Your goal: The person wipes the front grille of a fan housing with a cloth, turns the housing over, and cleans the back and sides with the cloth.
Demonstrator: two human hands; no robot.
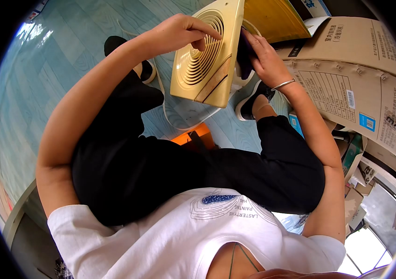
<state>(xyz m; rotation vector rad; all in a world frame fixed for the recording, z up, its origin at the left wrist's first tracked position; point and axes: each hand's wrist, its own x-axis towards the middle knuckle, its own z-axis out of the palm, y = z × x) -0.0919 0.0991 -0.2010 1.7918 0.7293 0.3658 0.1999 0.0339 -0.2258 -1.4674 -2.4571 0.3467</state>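
A yellowed square fan housing (205, 58) with a round ringed grille stands tilted between my legs, above the floor. Over the grille is my left hand (181, 33), its index finger stretched onto the rings and its other fingers curled, holding nothing. My right hand (267, 60), with a silver bangle at the wrist, is at the housing's right side, closed on a dark purple cloth (244, 58). The housing partly hides the cloth and the fingertips. A white cord (161, 86) loops over the floor beside the housing.
An orange object (200, 136) lies on the blue wood-patterned floor (74, 51) below the housing. Large cardboard boxes (342, 88) stand at the right, beside a yellow panel (277, 18). Smaller boxes and clutter fill the lower right. My black-clad legs flank the housing.
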